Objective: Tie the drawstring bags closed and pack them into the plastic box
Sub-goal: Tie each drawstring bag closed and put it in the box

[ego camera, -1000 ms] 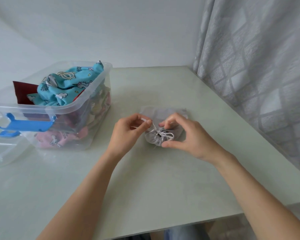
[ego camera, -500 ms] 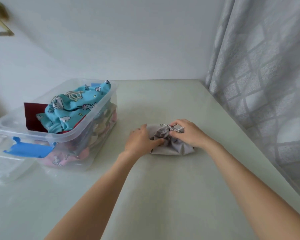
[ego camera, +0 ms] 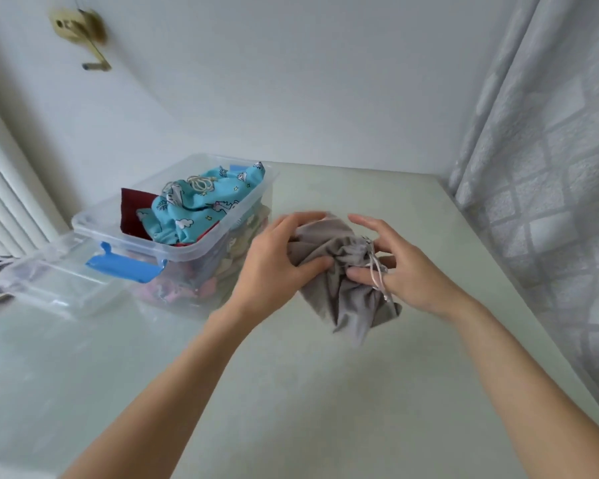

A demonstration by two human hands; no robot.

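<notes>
A grey drawstring bag (ego camera: pixel 346 292) with a cinched neck and a white cord hangs lifted above the pale table (ego camera: pixel 291 392). My left hand (ego camera: pixel 274 267) grips the bag's left end, thumb and fingers curled round the cloth. My right hand (ego camera: pixel 405 271) holds the gathered neck, with the white cord (ego camera: pixel 377 274) looped over its fingers. To the left stands the clear plastic box (ego camera: pixel 201 250) with a blue latch (ego camera: pixel 125 267). It holds several bags; a light-blue patterned bag (ego camera: pixel 201 209) lies on top.
The box's clear lid (ego camera: pixel 49 281) lies on the table left of the box. A grey patterned curtain (ego camera: pixel 550 167) hangs along the table's right edge. A white wall stands behind, with a brass hook (ego camera: pixel 83 32) high on the left.
The bag lay on the table while I handled its cord at the neck. Now both hands have lifted it off the surface and turned it, and my view has tilted up.
</notes>
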